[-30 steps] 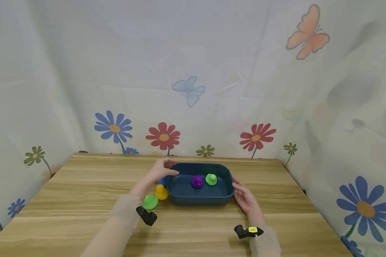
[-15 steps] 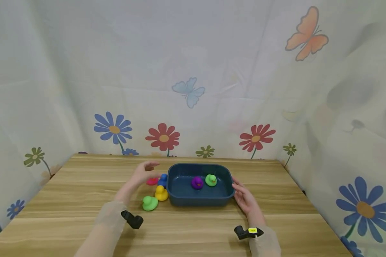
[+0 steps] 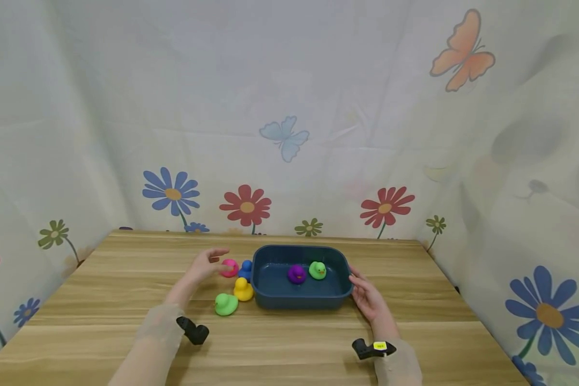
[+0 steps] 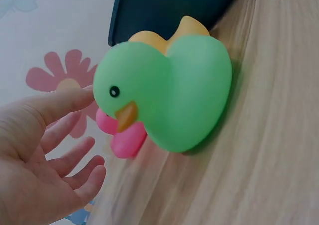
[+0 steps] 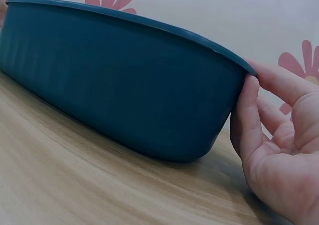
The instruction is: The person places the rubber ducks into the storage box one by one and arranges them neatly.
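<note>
My left hand (image 3: 203,266), fingers spread and slightly bent, reaches to a pink rubber duck (image 3: 230,265), its thumb overlapping the duck. A blue duck (image 3: 245,269), a yellow duck (image 3: 243,290) and a green duck (image 3: 226,304) sit close by. The green duck (image 4: 164,95) fills the middle of the left wrist view, partly covering the pink duck (image 4: 128,139). At the right end of a dark blue basin (image 5: 109,80), my right hand (image 5: 284,150) touches the outside, fingertips right at the rim. Inside the basin lie a purple duck (image 3: 296,274) and a light green duck (image 3: 317,271).
All of this stands on a wood-grain table (image 3: 289,348). Behind it hangs a white cloth (image 3: 222,80) printed with flowers and butterflies. The basin's left wall stands right beside the blue and yellow ducks.
My left hand has moved left from the basin's left rim to the pink duck, uncovering the ducks there. The right hand has stayed at the basin.
</note>
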`<state>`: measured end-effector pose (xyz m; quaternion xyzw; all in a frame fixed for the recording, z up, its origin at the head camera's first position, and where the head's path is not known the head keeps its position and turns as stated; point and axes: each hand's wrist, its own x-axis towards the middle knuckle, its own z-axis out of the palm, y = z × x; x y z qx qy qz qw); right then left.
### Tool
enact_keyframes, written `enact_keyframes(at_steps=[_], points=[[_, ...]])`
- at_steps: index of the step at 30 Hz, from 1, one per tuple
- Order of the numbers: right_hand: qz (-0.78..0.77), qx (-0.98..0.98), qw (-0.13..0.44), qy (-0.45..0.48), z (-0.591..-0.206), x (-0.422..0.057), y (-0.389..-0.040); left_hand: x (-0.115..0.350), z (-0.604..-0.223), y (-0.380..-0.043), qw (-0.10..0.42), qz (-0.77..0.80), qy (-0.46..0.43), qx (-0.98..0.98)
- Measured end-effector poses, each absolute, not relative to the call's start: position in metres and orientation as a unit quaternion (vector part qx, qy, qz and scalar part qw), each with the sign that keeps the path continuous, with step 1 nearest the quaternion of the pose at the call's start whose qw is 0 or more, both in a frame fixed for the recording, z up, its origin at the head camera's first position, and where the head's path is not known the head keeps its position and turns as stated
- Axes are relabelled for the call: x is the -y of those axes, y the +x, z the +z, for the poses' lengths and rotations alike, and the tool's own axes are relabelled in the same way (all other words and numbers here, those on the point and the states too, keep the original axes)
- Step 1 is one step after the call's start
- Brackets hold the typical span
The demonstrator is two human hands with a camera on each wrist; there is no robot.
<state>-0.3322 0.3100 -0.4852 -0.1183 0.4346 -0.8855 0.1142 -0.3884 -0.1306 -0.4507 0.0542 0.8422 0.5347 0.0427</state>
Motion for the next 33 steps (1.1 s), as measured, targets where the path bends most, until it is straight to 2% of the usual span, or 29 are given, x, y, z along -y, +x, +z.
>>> enact_keyframes(at_steps=[33], points=[[-0.881,-0.453,0.099,-0.099,-0.484,-0.309,-0.331,0.127,-0.476,-0.403,0.066,0.525,0.033,-0.848]])
